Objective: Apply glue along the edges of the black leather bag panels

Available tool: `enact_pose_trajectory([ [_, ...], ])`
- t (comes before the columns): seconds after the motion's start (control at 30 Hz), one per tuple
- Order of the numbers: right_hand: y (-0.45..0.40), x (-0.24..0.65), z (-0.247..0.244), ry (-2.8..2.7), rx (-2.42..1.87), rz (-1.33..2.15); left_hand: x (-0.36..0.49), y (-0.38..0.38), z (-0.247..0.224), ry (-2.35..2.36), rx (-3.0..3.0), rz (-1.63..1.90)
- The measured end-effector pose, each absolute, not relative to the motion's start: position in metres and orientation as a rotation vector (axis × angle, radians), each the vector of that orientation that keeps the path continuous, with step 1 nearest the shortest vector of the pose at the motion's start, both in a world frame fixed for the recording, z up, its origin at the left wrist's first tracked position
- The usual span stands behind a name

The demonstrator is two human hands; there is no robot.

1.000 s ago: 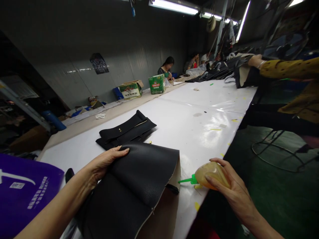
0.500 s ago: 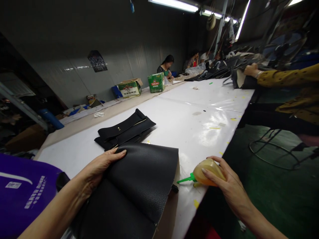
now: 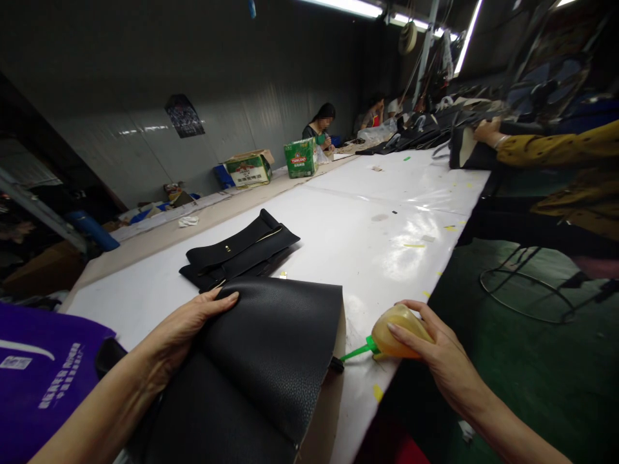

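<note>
A large black leather-like piece (image 3: 271, 341) with a pale backing lies at the near edge of the table. My left hand (image 3: 188, 322) grips its upper left part, thumb on top. In my right hand (image 3: 435, 348) is a squeeze bottle (image 3: 399, 332) of amber liquid, tilted so its green nozzle (image 3: 358, 352) points left. The nozzle tip is at a small black tab (image 3: 337, 365) by the piece's right edge; whether they touch I cannot tell. Behind the piece lie folded black leather-like parts (image 3: 242, 248) with gold-coloured trim.
The white table (image 3: 348, 232) carries yellow scraps. Two green cartons (image 3: 300, 158) stand along its far side, near a seated person (image 3: 319, 129). At right, a co-worker's yellow sleeve (image 3: 556, 151) reaches to a black bag-like item (image 3: 471, 151). A purple bag (image 3: 53, 361) is at left.
The nozzle tip has come closer to the black tab at the piece's edge. The whole view has shifted slightly; both hands keep their hold.
</note>
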State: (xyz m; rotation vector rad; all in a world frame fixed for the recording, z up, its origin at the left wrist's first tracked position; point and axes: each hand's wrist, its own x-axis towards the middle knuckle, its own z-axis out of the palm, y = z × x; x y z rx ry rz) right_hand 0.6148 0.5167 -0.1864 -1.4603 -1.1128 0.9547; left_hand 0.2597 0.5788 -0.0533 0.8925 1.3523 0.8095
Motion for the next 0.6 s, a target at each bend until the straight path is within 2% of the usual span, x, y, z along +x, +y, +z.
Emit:
enact_pose_trajectory([
  [0.13, 0.522, 0.616, -0.181, -1.178, -1.492, 0.860, 0.260, 0.579, -0.055, 1.351, 0.896, 0.802],
  [0.33, 0.521, 0.618, -0.180, -1.186, -1.419, 0.997, 0.262, 0.580, -0.054, 1.372, 0.872, 0.809],
  [0.6, 0.532, 0.624, -0.184, -1.181, -1.377, 0.955, 0.263, 0.581, -0.055, 1.361, 0.862, 0.806],
])
